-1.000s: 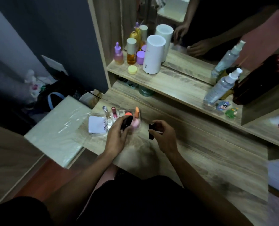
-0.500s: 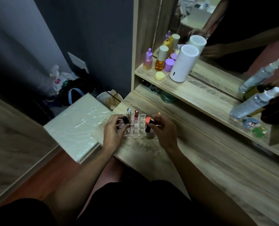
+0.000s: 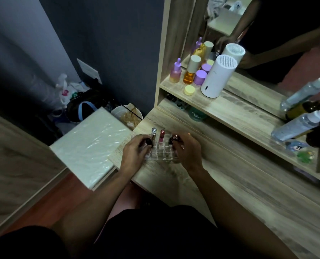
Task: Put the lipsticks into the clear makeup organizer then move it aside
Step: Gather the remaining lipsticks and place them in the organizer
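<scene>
- The left hand (image 3: 135, 153) sits just left of frame centre, its fingers curled around a black lipstick (image 3: 149, 142) that it holds at the left edge of the clear makeup organizer (image 3: 160, 153).
- The right hand (image 3: 188, 150) is just right of centre, fingers closed on a dark lipstick with a shiny reddish top (image 3: 174, 138) at the organizer's far right corner.
- The organizer, a clear grid of small square compartments, stands between the two hands on the wooden vanity top (image 3: 220, 184), near its left end.
- Two lipsticks stand upright in the back row: a silver-capped one (image 3: 153, 134) on the left and a pink one (image 3: 162, 136) just beside it. The front compartments look see-through; what they hold is hard to tell.
- To the left of the vanity, lower in the frame, lies a pale plastic-wrapped slab (image 3: 92, 146).
- Above the hands, on the raised shelf (image 3: 230, 111), stand a white cylinder with a vented top (image 3: 218, 76), a purple dropper bottle (image 3: 175, 71), an amber bottle with a cream cap (image 3: 191, 71), a purple-lidded jar (image 3: 200, 77) and a small yellow jar (image 3: 189, 90).
- At the right edge of the frame, a clear spray bottle (image 3: 301, 124) leans on the same shelf.
- A mirror (image 3: 267, 34) fills the upper right.
</scene>
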